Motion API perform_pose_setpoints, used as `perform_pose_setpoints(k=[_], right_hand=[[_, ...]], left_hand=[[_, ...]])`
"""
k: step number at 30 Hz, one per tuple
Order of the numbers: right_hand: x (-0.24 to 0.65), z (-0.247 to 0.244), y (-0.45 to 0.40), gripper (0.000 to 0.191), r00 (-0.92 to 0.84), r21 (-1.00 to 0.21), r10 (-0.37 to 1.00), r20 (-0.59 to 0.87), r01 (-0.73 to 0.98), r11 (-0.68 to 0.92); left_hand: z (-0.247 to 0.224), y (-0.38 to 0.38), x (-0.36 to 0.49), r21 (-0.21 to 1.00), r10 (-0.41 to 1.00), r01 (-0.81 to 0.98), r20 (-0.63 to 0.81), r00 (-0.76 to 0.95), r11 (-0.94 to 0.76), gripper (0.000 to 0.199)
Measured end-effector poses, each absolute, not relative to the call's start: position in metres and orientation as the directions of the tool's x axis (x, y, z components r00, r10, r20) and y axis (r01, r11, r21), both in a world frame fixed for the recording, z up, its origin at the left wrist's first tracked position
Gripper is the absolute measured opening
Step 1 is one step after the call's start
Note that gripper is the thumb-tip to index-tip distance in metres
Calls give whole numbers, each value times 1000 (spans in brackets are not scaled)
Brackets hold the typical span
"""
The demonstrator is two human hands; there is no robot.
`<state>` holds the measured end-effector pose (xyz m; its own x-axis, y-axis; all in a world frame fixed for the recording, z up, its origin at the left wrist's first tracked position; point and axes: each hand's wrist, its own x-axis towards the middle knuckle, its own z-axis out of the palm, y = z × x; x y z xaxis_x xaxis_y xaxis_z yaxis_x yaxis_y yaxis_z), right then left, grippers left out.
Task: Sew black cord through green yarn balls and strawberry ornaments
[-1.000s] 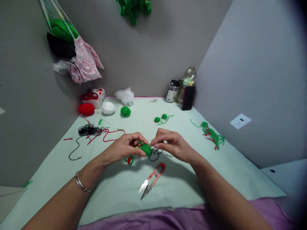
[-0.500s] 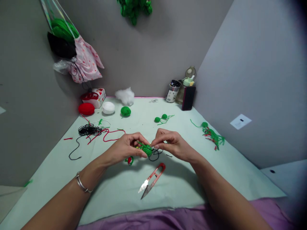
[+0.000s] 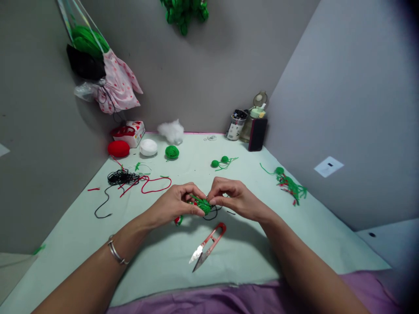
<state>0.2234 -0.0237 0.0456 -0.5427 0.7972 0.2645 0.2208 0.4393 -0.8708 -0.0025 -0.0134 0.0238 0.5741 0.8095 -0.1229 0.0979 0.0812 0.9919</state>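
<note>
Between thumb and fingers, my left hand grips a small green crocheted piece with a bit of red showing on it. My right hand is pinched closed at the right edge of that piece; what its fingertips hold is too small to make out. Black yarn loops on the table beneath the fingers. Partly behind my left hand lies a small red, white and green crocheted part. Thread snips with orange-red handles rest in front of my hands, blades toward me.
Black yarn lies tangled at the left, near red, white and green yarn balls. White stuffing sits at the back. Two green balls lie beyond my hands, green-red scraps right, a phone back right.
My left hand has shifted slightly right with the green piece, which has turned a little and now shows red. My right hand's fingertips have come closer against it.
</note>
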Motion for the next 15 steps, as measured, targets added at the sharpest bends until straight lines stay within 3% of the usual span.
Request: perform_pose_setpoints(k=[9, 15], right_hand=[[214, 34, -22, 7, -330, -755, 856, 397, 413, 509], [199, 33, -35, 18, -318, -613, 792, 522, 506, 607]], left_hand=[[19, -17, 8, 992, 875, -124, 57, 481, 4, 22], [5, -14, 13, 978, 922, -198, 132, 365, -62, 27]])
